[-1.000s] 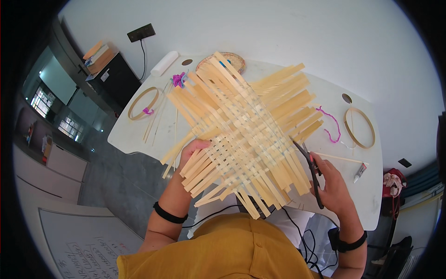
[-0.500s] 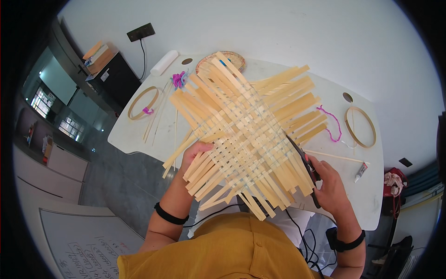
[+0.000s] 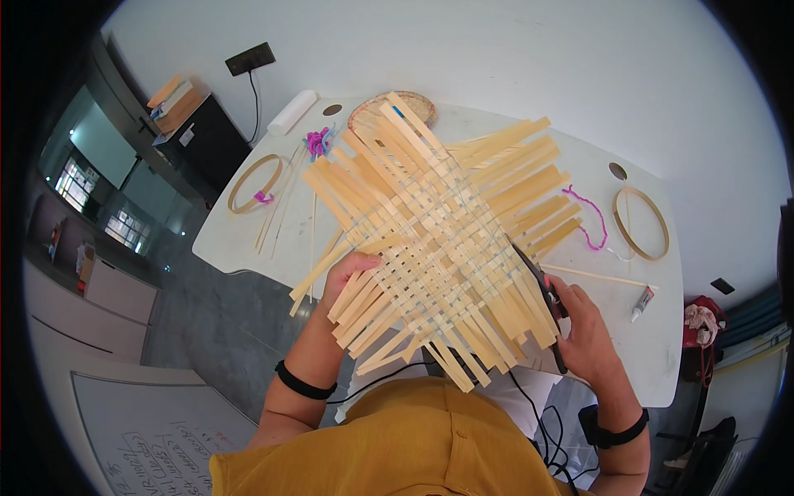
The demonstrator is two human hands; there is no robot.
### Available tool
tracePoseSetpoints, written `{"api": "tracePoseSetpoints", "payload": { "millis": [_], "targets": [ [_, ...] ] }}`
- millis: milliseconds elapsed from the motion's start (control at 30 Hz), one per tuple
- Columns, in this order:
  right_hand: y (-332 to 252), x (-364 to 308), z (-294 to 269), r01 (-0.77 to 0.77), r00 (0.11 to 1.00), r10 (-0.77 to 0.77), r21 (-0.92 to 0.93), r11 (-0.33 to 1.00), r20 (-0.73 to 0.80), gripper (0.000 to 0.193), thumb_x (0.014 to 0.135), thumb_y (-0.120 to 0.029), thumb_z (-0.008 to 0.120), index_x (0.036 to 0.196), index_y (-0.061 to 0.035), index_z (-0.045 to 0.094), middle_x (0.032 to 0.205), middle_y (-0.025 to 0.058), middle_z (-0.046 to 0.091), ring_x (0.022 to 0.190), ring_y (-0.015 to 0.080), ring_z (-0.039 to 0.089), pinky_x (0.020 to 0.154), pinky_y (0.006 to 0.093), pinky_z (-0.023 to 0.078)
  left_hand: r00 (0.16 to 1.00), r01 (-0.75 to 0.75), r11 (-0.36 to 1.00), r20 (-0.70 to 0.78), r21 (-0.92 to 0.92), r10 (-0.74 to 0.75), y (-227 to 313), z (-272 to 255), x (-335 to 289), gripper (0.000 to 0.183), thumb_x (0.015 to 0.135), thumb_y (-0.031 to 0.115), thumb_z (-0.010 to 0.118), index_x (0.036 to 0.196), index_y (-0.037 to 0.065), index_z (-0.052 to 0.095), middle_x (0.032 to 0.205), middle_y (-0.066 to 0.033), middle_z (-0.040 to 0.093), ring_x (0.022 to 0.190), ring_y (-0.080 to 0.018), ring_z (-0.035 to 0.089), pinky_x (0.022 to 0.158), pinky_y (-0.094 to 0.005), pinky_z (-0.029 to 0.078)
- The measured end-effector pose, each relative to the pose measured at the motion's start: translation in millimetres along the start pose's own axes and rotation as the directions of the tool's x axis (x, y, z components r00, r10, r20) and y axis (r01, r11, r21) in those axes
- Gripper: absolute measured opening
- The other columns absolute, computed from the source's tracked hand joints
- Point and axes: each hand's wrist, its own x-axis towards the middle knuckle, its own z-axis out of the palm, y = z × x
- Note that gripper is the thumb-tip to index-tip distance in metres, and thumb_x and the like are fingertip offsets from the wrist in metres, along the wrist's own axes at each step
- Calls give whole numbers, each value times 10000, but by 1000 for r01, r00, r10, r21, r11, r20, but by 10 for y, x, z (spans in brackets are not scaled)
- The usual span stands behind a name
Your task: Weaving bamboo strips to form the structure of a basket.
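Observation:
A woven mat of pale bamboo strips is held up over the near side of the table, its loose strip ends fanning out on all sides. My left hand grips its left edge, thumb on top and the other fingers hidden beneath. My right hand is closed around black-handled scissors at the mat's right edge. The blades point up and left against the strips there; how far apart they are is hard to make out.
On the white table lie a bamboo hoop, a second hoop, purple yarn, a round woven tray, a white roll, a thin stick and a small tube. Black cables hang near my lap.
Hardly anything differs. The scissors and my right hand have shifted very slightly, while the mat and my left hand stay almost in place.

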Motion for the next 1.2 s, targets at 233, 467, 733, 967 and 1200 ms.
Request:
{"api": "tracePoseSetpoints", "payload": {
  "millis": [233, 467, 733, 967, 1200],
  "targets": [
    [32, -43, -42, -47, 999, 47, 28, 999, -19, 637, 702, -24, 693, 1300, -55, 475, 867, 121, 518, 781, 254, 551, 760, 335, 480, 998, -23, 999, -59, 30, 24, -27, 54, 16, 519, 831, 135, 504, 1316, -45, 451, 1225, -197, 578, 1095, -289, 593, 946, -385, 476],
    [404, -64, -458, -56, 937, 36, -47, 997, -348, 534, 741, 24, 685, 1254, -40, 552, 850, 91, 582, 720, 167, 547, 703, 281, 485, 985, -58, 998, -161, 35, 63, 10, -83, 93, 446, 849, 185, 490, 1209, -76, 534, 1090, -192, 642, 960, -285, 644, 875, -362, 510],
    [1348, 469, -1073, -329, 842, 110, -342, 880, -529, 527, 722, 29, 677, 1218, -110, 570, 853, 107, 629, 784, 246, 602, 737, 359, 489, 980, -25, 999, -196, 47, 34, -117, -81, 217, 435, 853, 213, 492, 1176, -72, 552, 1079, -185, 645, 955, -277, 643, 869, -367, 508],
    [1784, 704, -976, -349, 899, 127, -511, 785, -419, 517, 688, 25, 699, 1158, -147, 567, 862, 82, 650, 862, 289, 603, 785, 415, 484, 986, 81, 997, -148, 14, -78, -146, -79, 195, 433, 848, 204, 517, 1187, -63, 546, 1112, -175, 632, 971, -268, 636, 880, -367, 501],
    [1735, 685, -930, -457, 833, 201, -436, 776, -516, 473, 718, 58, 659, 1137, -140, 561, 822, 91, 657, 826, 283, 637, 738, 402, 496, 993, 110, 994, -39, -12, -111, -188, -110, 232, 423, 859, 207, 518, 1182, -63, 548, 1113, -168, 634, 989, -257, 632, 906, -367, 488]
  ]
}}
